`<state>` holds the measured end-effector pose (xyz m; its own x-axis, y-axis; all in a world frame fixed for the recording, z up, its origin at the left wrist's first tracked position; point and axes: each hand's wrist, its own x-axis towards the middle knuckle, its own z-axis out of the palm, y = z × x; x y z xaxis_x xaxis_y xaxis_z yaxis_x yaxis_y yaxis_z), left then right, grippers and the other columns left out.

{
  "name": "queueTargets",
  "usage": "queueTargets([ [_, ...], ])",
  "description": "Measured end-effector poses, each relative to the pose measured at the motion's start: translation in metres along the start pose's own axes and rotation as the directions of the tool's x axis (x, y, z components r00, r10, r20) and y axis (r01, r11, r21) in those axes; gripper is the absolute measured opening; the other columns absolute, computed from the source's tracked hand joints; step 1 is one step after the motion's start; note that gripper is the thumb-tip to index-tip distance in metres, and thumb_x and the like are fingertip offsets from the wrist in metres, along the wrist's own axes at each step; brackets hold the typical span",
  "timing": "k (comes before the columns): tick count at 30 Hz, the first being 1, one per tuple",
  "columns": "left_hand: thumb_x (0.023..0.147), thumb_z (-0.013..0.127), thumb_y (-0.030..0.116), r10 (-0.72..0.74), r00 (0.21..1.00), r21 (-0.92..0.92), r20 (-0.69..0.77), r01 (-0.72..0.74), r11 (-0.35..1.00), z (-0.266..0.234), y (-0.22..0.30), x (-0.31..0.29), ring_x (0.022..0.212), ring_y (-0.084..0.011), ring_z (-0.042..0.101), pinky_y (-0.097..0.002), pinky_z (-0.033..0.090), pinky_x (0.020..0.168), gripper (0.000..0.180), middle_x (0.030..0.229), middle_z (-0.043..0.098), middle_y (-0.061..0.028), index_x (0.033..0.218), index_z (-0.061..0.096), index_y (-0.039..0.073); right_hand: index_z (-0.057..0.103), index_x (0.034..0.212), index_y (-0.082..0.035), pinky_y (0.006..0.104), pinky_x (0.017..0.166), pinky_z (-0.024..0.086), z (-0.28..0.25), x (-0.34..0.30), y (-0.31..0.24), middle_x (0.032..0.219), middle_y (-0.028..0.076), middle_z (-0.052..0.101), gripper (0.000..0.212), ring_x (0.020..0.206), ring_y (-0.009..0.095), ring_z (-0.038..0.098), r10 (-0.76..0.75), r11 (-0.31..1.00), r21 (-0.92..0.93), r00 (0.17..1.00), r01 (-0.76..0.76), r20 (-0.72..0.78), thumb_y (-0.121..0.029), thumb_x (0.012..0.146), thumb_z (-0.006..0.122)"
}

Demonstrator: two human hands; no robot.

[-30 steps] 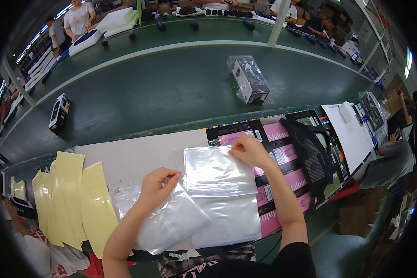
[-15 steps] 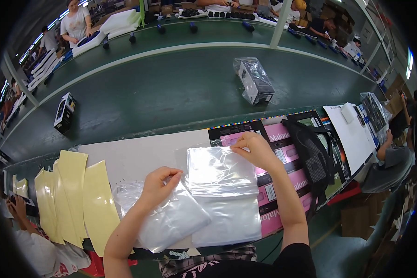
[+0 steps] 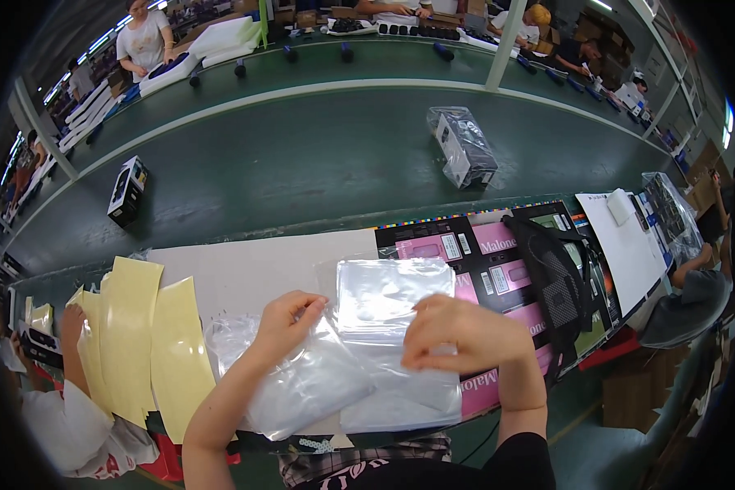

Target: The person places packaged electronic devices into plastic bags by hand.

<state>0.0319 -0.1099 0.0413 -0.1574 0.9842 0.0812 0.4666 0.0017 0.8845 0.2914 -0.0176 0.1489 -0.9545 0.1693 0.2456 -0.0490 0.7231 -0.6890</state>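
My left hand [image 3: 287, 322] is closed in a pinch at the upper edge of a loose, crumpled clear plastic bag [image 3: 302, 392]. Beside it lies a stack of flat clear plastic bags [image 3: 388, 294], its upper part glossy with reflections. Over the right side of this stack is my right hand [image 3: 465, 335], its fingers curled and pointing left. Motion blurs that hand, so whether its fingertips grip a bag is unclear.
Yellow glossy sheets [image 3: 175, 351] lie left, beside a co-worker's arm [image 3: 75, 351]. Printed pink-and-black sheets [image 3: 498, 278] and a black mesh bag [image 3: 557, 302] lie right. On the green surface beyond are a plastic-wrapped box [image 3: 463, 147] and a small black-and-white box [image 3: 127, 192].
My right hand has moved down toward me from the top edge of the bag stack. The left hand stays nearly in place. At the left, a co-worker's hand has reached the yellow sheets.
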Motion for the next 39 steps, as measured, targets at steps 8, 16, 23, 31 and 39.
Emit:
queueTargets([
  [8,0.083,0.055,0.019,0.123,0.992,0.109,-0.019,-0.12,0.987,-0.01,-0.001,-0.006,0.073,-0.023,0.058,-0.0302,0.046,0.065,0.019,0.082,0.061,-0.0103,0.09,0.064,0.004,0.065,0.086,-0.009,0.0358,0.064,0.048,-0.045,-0.03,-0.054,0.084,0.008,0.061,0.011,0.076,0.019,0.061,-0.645,0.762,0.157,0.758,0.628,0.095,-0.01,0.075,0.065],
  [16,0.082,0.057,0.022,0.261,0.958,0.18,-0.116,-0.238,0.955,-0.047,-0.009,-0.001,0.095,-0.0266,0.053,-0.0352,0.042,0.083,0.019,0.096,0.059,-0.0095,0.091,0.063,0.007,0.058,0.071,-0.001,0.0312,0.069,0.04,0.005,0.01,-0.047,0.069,0.007,0.057,0.011,0.074,0.02,0.052,0.034,0.957,-0.207,0.793,-0.201,-0.609,0.004,0.062,0.056],
  [23,0.069,0.064,0.016,0.432,0.6,0.659,-0.673,0.221,0.719,-0.242,-0.121,0.065,0.099,-0.0332,0.047,-0.0404,0.04,0.085,0.035,0.104,0.051,-0.016,0.102,0.055,0.007,0.059,0.079,0.003,0.0178,0.041,0.033,0.027,0.016,-0.044,0.057,0.001,0.052,0.006,0.045,0.005,0.045,0.387,0.912,0.318,0.801,-0.259,-0.456,-0.001,0.081,0.055],
  [31,0.06,0.075,0.038,0.095,0.207,0.201,-0.974,0.583,0.787,-0.381,-0.244,0.095,0.105,-0.038,0.047,-0.0413,0.041,0.088,0.09,0.118,0.042,-0.0243,0.129,0.029,0.002,0.061,0.089,0.004,0.0164,0.048,0.035,0.03,0.043,-0.02,0.065,0.0,0.054,0.009,0.054,0.004,0.046,0.625,0.781,0.328,0.677,-0.532,-0.389,-0.002,0.082,0.057],
  [39,0.06,0.07,0.03,0.064,0.295,0.243,-0.953,0.623,0.743,-0.335,-0.205,0.145,0.089,-0.0367,0.052,-0.0409,0.045,0.079,0.068,0.1,0.048,-0.0203,0.119,0.043,0.011,0.063,0.088,0.0,0.0171,0.056,0.036,0.037,0.078,-0.007,0.075,-0.002,0.057,0.008,0.065,0.004,0.047,0.622,0.782,0.222,0.711,-0.582,-0.327,-0.002,0.082,0.058],
])
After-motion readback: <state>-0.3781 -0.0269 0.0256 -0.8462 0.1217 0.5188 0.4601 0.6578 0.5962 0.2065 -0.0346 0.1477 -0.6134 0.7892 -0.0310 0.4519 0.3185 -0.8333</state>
